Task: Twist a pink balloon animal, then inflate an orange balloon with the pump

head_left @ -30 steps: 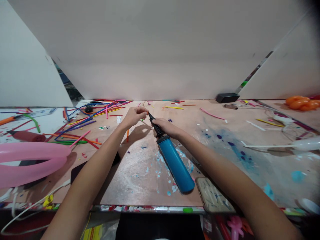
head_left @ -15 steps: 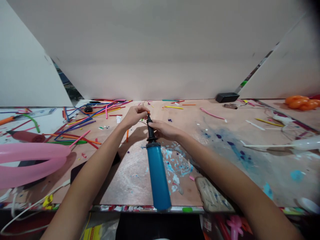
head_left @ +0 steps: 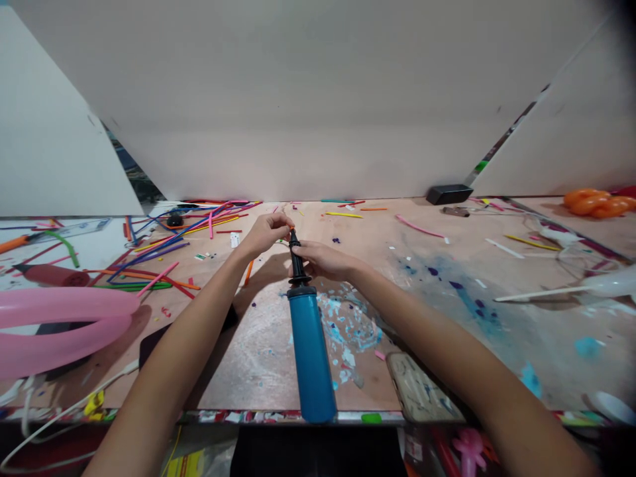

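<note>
A balloon pump (head_left: 312, 358) with a blue barrel and black nozzle end points away from me, its near end at the table's front edge. My right hand (head_left: 325, 260) is closed around the black neck (head_left: 298, 265), thumb on top. At the nozzle tip, my left hand (head_left: 268, 233) pinches a small orange balloon end (head_left: 291, 229); most of it is hidden by the fingers. An orange strip (head_left: 248, 273) shows below the left wrist; whether it belongs to that balloon I cannot tell.
Several uninflated balloons (head_left: 163, 255) lie scattered at left, beside an inflated pink balloon (head_left: 64, 301). A phone (head_left: 422, 391) lies by my right forearm. A black box (head_left: 450, 194) stands at the back panel, an orange balloon shape (head_left: 599, 203) and a white balloon (head_left: 613, 283) at right.
The pump and both hands have shifted very slightly left and toward me in the picture. The pinch and the grip stay the same. At right, the white balloon's thin end has moved slightly.
</note>
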Demonstrator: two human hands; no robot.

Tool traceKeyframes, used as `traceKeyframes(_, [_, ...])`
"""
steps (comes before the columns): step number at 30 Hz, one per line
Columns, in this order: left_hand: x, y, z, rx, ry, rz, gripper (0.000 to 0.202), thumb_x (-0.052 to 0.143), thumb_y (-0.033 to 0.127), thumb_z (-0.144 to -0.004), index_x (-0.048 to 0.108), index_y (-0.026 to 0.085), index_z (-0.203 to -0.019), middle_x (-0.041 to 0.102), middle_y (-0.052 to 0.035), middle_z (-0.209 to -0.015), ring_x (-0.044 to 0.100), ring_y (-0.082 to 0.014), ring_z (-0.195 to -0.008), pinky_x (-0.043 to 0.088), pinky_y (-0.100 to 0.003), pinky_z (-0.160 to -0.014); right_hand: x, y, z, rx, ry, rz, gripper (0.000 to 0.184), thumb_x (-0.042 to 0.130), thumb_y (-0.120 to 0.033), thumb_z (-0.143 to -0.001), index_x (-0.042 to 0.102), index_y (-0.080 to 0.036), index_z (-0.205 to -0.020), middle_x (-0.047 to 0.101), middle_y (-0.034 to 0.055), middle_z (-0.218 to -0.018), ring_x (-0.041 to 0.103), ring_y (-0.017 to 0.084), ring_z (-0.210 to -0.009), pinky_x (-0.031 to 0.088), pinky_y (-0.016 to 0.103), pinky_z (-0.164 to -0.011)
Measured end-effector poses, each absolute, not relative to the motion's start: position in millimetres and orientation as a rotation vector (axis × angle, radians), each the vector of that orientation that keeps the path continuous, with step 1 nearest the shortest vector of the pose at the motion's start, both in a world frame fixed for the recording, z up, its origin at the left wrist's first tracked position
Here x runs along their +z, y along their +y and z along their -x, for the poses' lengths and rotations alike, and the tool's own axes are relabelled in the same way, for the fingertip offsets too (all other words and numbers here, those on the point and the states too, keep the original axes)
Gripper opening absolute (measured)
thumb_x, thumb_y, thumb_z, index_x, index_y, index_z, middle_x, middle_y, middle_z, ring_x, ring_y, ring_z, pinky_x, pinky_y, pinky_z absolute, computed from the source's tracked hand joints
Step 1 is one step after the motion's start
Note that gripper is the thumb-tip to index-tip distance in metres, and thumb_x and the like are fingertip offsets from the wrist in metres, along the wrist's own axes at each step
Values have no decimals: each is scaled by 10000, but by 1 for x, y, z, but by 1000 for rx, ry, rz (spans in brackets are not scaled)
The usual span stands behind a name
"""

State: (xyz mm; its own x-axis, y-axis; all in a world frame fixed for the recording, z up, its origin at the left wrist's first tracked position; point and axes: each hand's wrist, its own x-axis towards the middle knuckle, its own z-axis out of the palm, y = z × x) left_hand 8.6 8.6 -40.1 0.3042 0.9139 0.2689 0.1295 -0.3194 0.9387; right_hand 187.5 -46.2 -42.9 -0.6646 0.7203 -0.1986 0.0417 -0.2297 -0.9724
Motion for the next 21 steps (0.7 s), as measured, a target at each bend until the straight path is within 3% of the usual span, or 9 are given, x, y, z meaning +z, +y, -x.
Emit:
traceKeyframes(4, [-41,8,-6,1065,865,-1638,129,671,172,-656,681,138,-781,651,-7,-735,603,-104,-670,500,-241,-666,-41,-47,-188,1993,-1537,850,157,514,-339,-927,456,-198,-963,629,22,-770,603,128,-592,471,219,-500])
traceKeyframes(8, [-38,5,-3,1006,757,-1469,155,748,202,-629,697,144,-763,657,-9,-723,602,-103,-662,500,-248,-670,-37,-47,-193,2058,-1559,805,300,655,-390,-842,482,-206,-1005,629,15,-829,613,129,-641,515,231,-522])
traceKeyframes(12, [-32,1,-3,966,687,-1330,253,839,239,-572,725,154,-782,693,-33,-753,637,-127,-698,514,-280,-718,-30,-45,-201,2004,-1707,801,394,676,-464,-822,518,-204,-1072,634,10,-841,622,123,-643,545,248,-546])
traceKeyframes(21, [-18,-11,-21,1010,616,-1365,291,869,305,-592,707,144,-772,646,0,-705,586,-89,-636,462,-231,-635,-10,-42,-212,913,-1920,977,365,641,-512,-826,586,-162,-739,586,16,-658,560,113,-567,438,232,-509])
